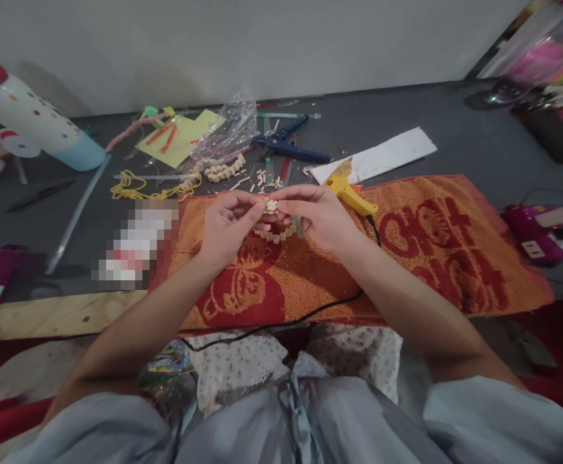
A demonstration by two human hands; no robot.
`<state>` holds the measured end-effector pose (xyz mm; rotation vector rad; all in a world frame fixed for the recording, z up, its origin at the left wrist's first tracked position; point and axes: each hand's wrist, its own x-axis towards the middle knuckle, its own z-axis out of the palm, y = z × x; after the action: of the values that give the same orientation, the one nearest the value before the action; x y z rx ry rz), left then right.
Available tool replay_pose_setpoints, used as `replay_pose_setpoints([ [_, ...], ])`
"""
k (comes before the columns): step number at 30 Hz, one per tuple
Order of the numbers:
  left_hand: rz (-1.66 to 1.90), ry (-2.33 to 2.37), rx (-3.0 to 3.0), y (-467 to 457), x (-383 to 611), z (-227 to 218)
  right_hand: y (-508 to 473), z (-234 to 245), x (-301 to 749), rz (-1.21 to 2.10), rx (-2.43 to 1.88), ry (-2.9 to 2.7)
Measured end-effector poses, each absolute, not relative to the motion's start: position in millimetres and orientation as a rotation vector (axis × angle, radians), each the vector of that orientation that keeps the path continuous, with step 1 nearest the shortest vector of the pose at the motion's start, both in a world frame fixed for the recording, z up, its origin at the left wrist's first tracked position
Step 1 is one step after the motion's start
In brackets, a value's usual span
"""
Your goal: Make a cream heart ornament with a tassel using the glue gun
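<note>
My left hand (233, 222) and my right hand (322, 216) meet above an orange and red towel (320, 277). Thumbs and fingers of both pinch a small cluster of pale pieces (271, 206). From it hangs a curved chain of small tan pieces (276, 237), which looks joined to the cluster, though fingers cover part of it. A yellow glue gun (351, 193) lies on the towel's back edge, just beyond my right hand. Loose short pale sticks (262, 179) and a coil of similar tan chain (226, 169) sit behind my fingers.
Blue-handled cutters (293, 147), yellow paper (179, 138), clear plastic wrap (233, 125) and yellow string (138, 187) clutter the back of the table. A white strip (382, 154) lies right of them. A black cord (281, 322) crosses the towel. Tall bottle (44, 119) at left, purple box (535, 235) at right.
</note>
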<state>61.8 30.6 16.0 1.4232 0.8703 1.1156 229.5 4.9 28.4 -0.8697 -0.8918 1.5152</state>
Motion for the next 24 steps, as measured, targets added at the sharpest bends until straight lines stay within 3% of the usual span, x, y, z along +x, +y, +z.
replay_pose_setpoints([
  [10,1.120,0.882,1.384,34.5,61.9,23.6,7.3,40.9,235.9,1.637,-0.880,-1.012],
  [24,1.162,0.852,1.351,34.6,73.2,24.2,11.4,39.6,240.1,1.443,-0.929,-1.123],
])
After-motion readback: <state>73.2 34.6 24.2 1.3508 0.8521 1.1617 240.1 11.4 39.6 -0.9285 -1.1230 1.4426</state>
